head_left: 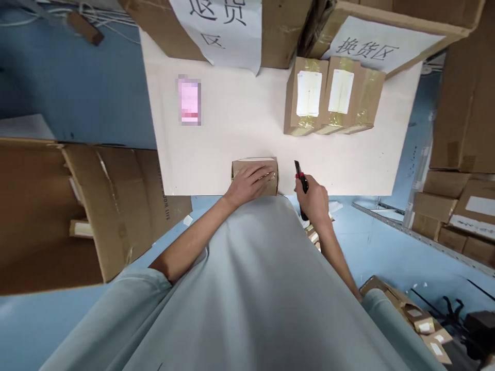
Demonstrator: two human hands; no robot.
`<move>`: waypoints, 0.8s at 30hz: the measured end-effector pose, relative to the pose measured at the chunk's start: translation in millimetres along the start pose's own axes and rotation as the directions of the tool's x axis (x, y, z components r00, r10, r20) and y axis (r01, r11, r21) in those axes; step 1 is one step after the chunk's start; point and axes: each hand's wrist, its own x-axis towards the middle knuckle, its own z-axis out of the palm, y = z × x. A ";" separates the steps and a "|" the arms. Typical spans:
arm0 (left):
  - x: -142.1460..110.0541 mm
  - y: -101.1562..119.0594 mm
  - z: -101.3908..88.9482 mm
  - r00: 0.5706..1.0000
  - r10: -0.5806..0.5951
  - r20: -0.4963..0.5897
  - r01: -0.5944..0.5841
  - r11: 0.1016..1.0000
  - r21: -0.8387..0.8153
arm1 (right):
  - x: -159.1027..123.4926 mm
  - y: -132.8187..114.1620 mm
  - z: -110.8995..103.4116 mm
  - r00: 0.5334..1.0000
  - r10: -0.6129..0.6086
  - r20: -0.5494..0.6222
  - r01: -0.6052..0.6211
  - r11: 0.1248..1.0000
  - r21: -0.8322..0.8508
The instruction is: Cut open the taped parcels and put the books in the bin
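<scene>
A small brown cardboard box lies at the front edge of the white table, close against my body. My left hand rests flat on top of it, fingers stretched out toward the right and covering much of its upper face. To the right of the box, my right hand is wrapped round a black and red utility knife. The knife's dark blade end points up and away from me, apart from the box.
Three taped cardboard boxes stand together at the table's back right. Behind them are large cartons with paper signs. A blurred pink phone-like object lies at the left. An open carton stands left of the table.
</scene>
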 end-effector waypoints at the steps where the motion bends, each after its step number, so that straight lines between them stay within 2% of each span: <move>1: -7.1 -0.1 -4.7 0.999 -0.033 -0.006 0.033 0.999 0.030 | 19.5 12.9 6.7 0.999 -0.024 0.030 0.022 0.997 0.073; 4: -27.8 2.4 -20.9 0.989 -0.140 -0.054 0.145 0.985 0.095 | 76.5 45.9 40.0 0.989 -0.054 0.141 0.008 0.951 0.309; 7: -44.9 10.1 -36.4 0.962 -0.237 -0.135 0.255 0.956 0.142 | 115.1 63.7 79.5 0.966 -0.064 0.250 -0.067 0.872 0.485; 10: -58.4 21.7 -47.2 0.913 -0.321 -0.252 0.371 0.911 0.180 | 131.9 64.9 110.8 0.948 -0.119 0.297 -0.084 0.803 0.590; 14: -70.1 38.8 -53.8 0.806 -0.418 -0.419 0.520 0.839 0.163 | 135.6 50.4 133.5 0.916 -0.238 0.323 -0.062 0.712 0.700; 16: -70.4 46.9 -55.0 0.760 -0.461 -0.458 0.575 0.806 0.142 | 134.7 42.2 137.0 0.904 -0.284 0.319 -0.052 0.667 0.743; 19: -61.1 56.3 -54.5 0.724 -0.507 -0.469 0.624 0.771 0.129 | 132.2 37.0 129.9 0.918 -0.285 0.276 -0.029 0.646 0.763; 22: -43.3 56.8 -49.0 0.701 -0.549 -0.455 0.629 0.777 0.032 | 126.5 46.3 105.2 0.955 -0.223 0.195 0.029 0.725 0.688; 24: -29.9 49.3 -40.1 0.682 -0.600 -0.418 0.608 0.783 -0.133 | 119.3 59.2 81.0 0.975 -0.177 0.132 0.069 0.813 0.578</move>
